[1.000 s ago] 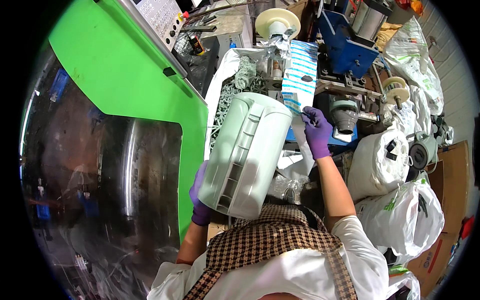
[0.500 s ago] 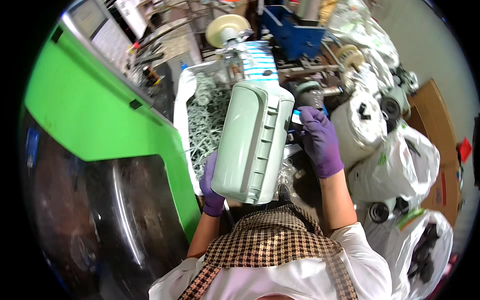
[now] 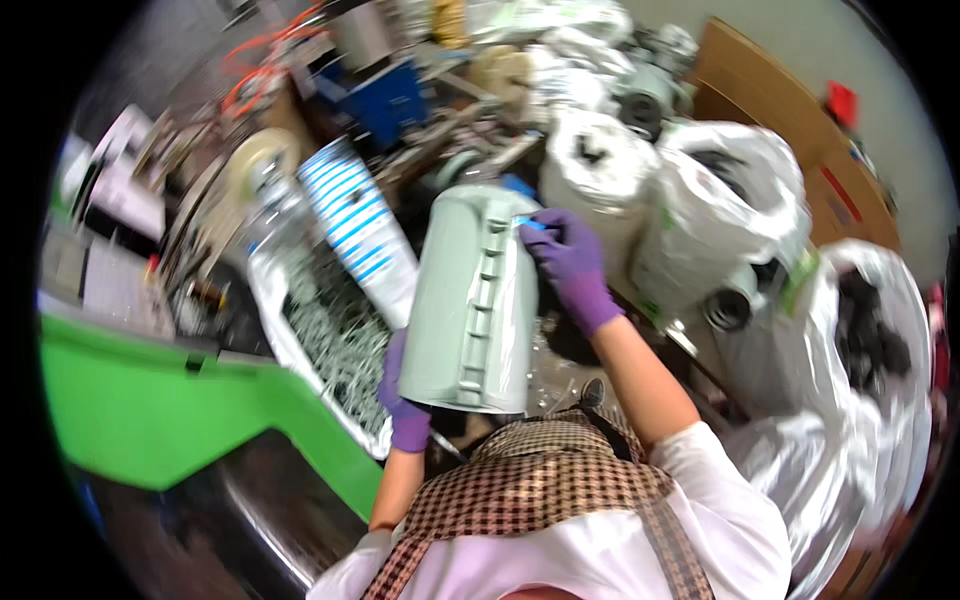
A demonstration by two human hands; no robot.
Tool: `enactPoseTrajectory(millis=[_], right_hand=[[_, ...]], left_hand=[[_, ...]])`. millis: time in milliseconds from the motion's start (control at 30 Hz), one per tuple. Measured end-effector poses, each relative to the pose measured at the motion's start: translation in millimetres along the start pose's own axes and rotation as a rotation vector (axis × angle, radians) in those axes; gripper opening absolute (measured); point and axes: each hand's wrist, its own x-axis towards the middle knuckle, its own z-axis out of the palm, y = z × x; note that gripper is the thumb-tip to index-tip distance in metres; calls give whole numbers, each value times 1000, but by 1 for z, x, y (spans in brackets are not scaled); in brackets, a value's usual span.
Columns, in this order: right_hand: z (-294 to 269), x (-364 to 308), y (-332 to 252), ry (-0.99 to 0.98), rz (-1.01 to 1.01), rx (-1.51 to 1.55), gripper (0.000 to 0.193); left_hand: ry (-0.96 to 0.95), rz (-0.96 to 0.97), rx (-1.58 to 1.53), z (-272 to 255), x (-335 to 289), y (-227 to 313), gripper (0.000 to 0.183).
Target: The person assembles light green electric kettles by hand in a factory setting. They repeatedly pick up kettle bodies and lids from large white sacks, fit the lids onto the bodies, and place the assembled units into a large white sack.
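In front of me is a pale green, long rounded plastic housing, tilted slightly, with a ribbed channel along its right half. My left hand, in a purple glove, is closed on its lower left side; the fingers are partly hidden behind it. My right hand, also gloved in purple, pinches a small blue object at the housing's upper right edge. Blur hides what kind of thing it is.
Left of the housing, a white-lined bin holds many thin plastic scraps, with a blue-striped white package at its far end. A green machine panel stands at left. White bags and a cardboard sheet line the right.
My view has turned right, so the surroundings have swung left. My right hand has brought the small blue object from beside the housing to its upper right edge. The left hand keeps its hold.
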Motion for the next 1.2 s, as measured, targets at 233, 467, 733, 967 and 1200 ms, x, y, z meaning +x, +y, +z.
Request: enactPoseTrajectory(millis=[233,467,733,967,1200], right_hand=[[-181,-26,49,-166,-634,-732,104],[-240,-53,84,-602,-486,-378,95],[-304,-33,169,-42,-330,-107,61],[-338,-63,171,-272,-11,-252,74],[-328,-54,246,-102,-167,-92,66]], left_hand=[[-360,-185,305,70,23,16,58],[-1201,115,1180,269,84,33,48],[-1834,1079,114,735,-121,36,51],[-1768,1644,592,948,-300,-238,36],[-1767,161,-10,923,-286,-148,13]])
